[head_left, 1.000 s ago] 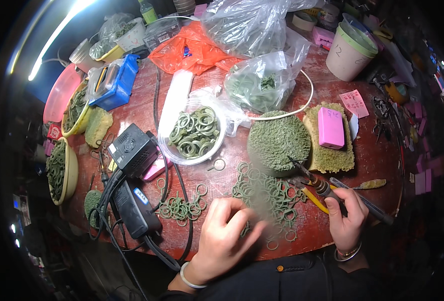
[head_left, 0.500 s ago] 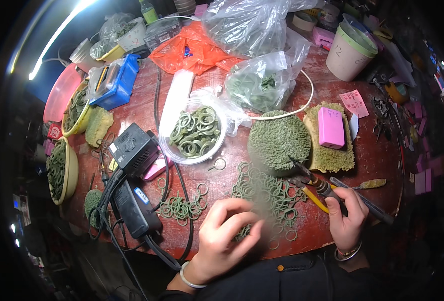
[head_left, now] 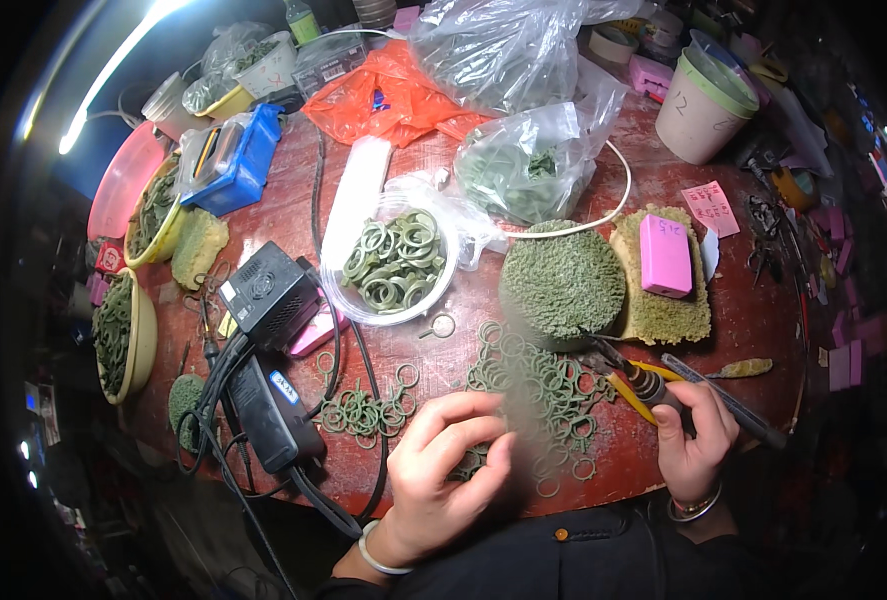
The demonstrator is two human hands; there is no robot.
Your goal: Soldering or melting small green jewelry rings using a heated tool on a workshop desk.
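My right hand (head_left: 698, 440) grips a soldering iron (head_left: 650, 382) by its dark handle. The tip points up and left toward the near edge of a round, rough green block (head_left: 563, 280). My left hand (head_left: 448, 465) is curled, thumb and fingers drawn together, at the left side of a pile of thin green rings (head_left: 563, 400). A blurry smear covers the fingertips, so what they hold is hidden. Yellow-handled pliers (head_left: 631, 398) lie by the iron. Left of the pile sits a smaller group of green rings (head_left: 363, 415).
A clear tub (head_left: 450, 285) holds thicker green rings. Beside the round block, a pink box (head_left: 665, 257) rests on a yellow-green sponge (head_left: 628, 315). Black power units (head_left: 268, 295) and cables crowd the left. A dark rod-like tool (head_left: 728, 405) lies right; plastic bags (head_left: 503, 50) fill the back.
The iron's tip has swung slightly, nearer the round block's lower edge and the pliers. My left hand has shifted a little left. The whole view has moved slightly.
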